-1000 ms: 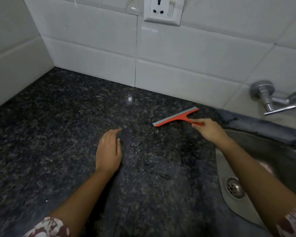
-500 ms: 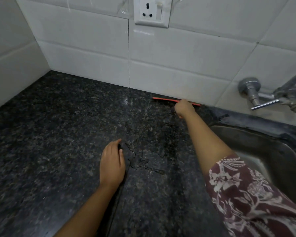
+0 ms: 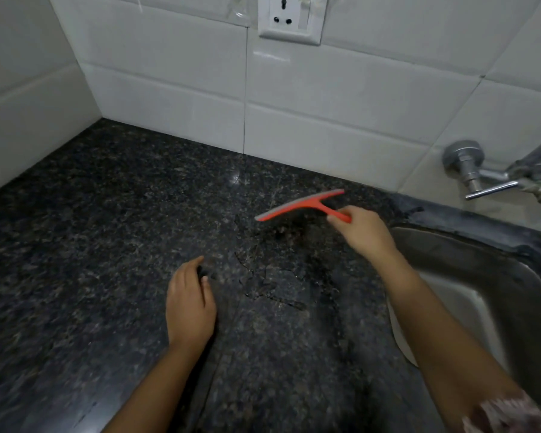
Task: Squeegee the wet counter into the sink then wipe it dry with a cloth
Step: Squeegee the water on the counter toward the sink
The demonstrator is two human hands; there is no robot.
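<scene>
The right hand (image 3: pixel 361 234) is closed around the handle of the orange plastic squeegee with a grey rubber blade (image 3: pixel 300 205), fingers wrapped tight. The blade slants over the dark speckled granite counter (image 3: pixel 107 232), near the white tiled wall (image 3: pixel 325 98); whether it touches the stone is unclear. The left hand (image 3: pixel 189 307) lies palm-down on the counter, fingers loosely together, holding nothing. The steel sink (image 3: pixel 469 276) sits just right of the squeegee hand.

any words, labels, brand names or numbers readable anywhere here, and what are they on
None can be read.
Orange plastic squeegee in the right hand: no marking shows.
White wall socket: only pin holes, no lettering.
Metal tap: no visible mark.
White wall tiles, speckled dark granite counter, steel sink: plain.
</scene>
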